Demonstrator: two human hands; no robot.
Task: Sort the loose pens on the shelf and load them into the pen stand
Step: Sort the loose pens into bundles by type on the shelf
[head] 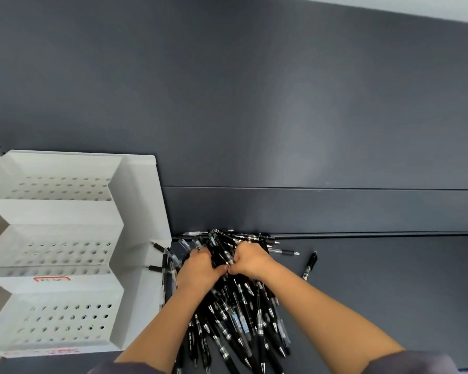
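View from the head camera, looking down on a dark grey shelf (389,292). A pile of pens (238,314), black and clear-barrelled with silver tips, lay in the lower centre of the frame and ran from the bottom edge up to the foot of the back panel (254,103). The pens pointed in mixed directions and overlapped one another.

Both forearms entered from the bottom edge and met over the upper part of the pile. The left hand (200,268) lay palm down on the pens, its fingers curled into them, so its grip was closed on a bunch from the pile. The right hand (250,260) sat just beside it, thumbs nearly touching, with a narrow grip, fingers bent and pinching several pens at the same spot. How many pens each hand held could not be told.

A stray pen (310,265) lay apart from the pile, right of centre, its tip toward the panel. The white pen stand (65,252) stood at the left of the frame, just beside the pile; its stepped tiers were drilled with rows of holes, none of which showed a pen. A few pens lay against its right side wall. A red label (52,279) marked one tier front; its text was unreadable. Dark sleeves (416,363) showed at the bottom edge.
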